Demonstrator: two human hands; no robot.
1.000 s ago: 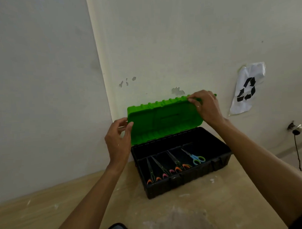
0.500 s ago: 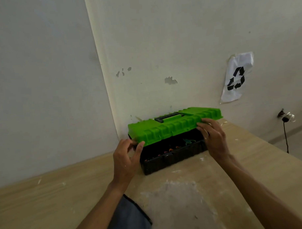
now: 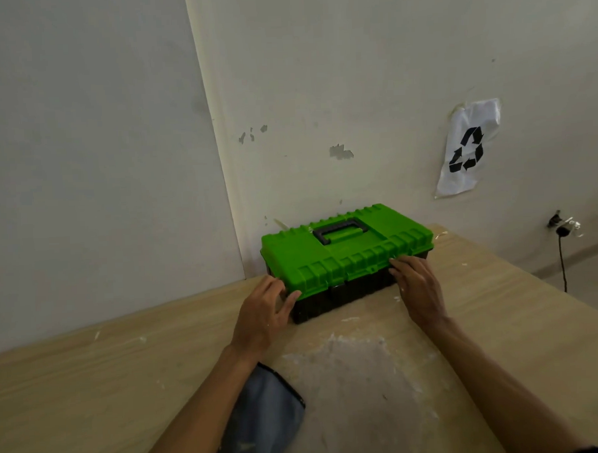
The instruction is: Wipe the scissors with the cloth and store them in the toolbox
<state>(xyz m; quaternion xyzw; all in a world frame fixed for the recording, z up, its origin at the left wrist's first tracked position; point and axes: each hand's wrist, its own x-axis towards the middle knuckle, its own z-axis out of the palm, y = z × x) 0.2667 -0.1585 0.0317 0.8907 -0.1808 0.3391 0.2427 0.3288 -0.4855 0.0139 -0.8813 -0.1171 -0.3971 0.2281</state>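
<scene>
The toolbox (image 3: 346, 258) stands shut on the wooden table (image 3: 93, 386), against the wall corner; it has a green lid, a black handle on top and a black base. The scissors are hidden inside it. My left hand (image 3: 263, 312) holds the box's front left corner, with the thumb on the front and the fingers round the side. My right hand (image 3: 416, 283) lies with straight fingers against the lid's front edge near the right end. The blue-grey cloth (image 3: 267, 417) lies on the table near me, partly under my left forearm.
A white dusty patch (image 3: 356, 366) marks the tabletop between my arms. A paper sheet with a recycling sign (image 3: 467, 149) hangs on the wall at the right. A plug and black cable (image 3: 562, 237) hang past the table's right edge.
The green lid stood upright a second ago with several scissors visible in the base. Both hands brought it down, and now it lies shut and hides the scissors.
</scene>
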